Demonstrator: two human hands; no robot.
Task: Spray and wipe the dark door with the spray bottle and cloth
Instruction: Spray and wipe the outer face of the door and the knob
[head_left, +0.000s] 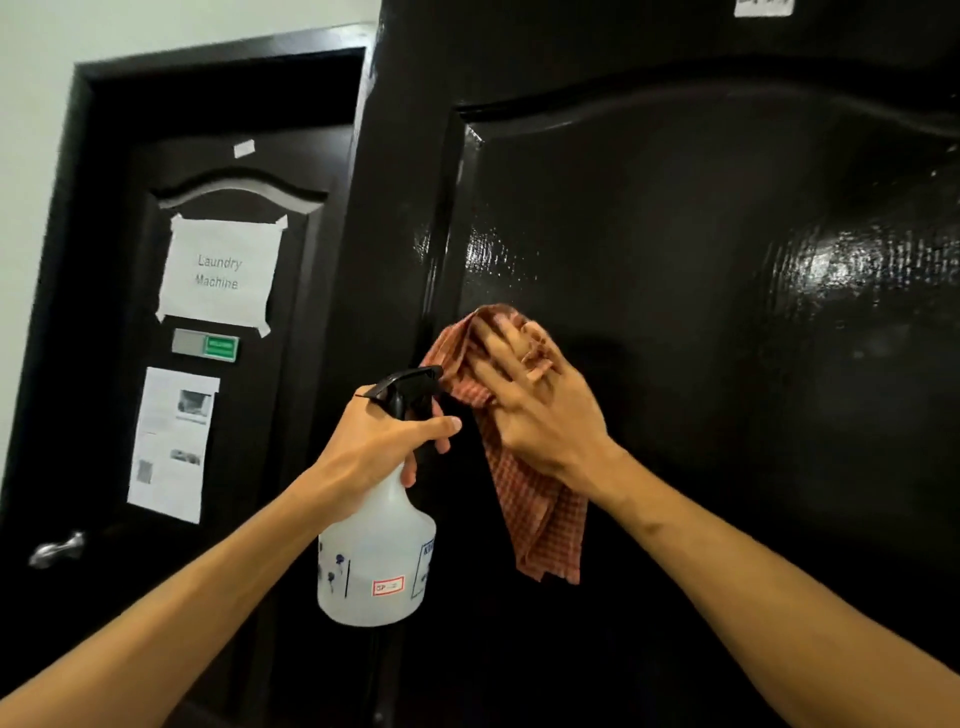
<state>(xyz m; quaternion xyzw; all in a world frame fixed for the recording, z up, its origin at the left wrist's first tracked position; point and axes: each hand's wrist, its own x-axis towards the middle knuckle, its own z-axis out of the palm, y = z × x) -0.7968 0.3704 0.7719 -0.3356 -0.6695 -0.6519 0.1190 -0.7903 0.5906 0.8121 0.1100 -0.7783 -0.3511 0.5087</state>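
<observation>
Two doors fill the view. Left of the dark door (701, 312) stands a second door (104, 322) bearing a taped sign (218, 273) that reads "Laundry Machine". The printed sheet (174, 441) below it is too blurred to read, and a metal lever handle (56, 548) sits lower still.

In front of the dark door's left edge the left hand (374, 447) is curled round the neck of the spray bottle (376, 551), fingers wrapped over the trigger and hiding it. The bottle's long axis is near upright, body hanging down, black nozzle pointing right toward the door panel. Its labels are partly turned away and unreadable.

On the left border of the dark door's raised panel, the right hand (540, 415) presses the checked cloth (540, 514) flat against the door with its fingers spread. The cloth's top bunches between the fingers and its tail hangs down.

Right of and above the cloth, the panel is broad bare gloss. The door's right and bottom edges and a white sticker (763, 6) at its top are cut off.
</observation>
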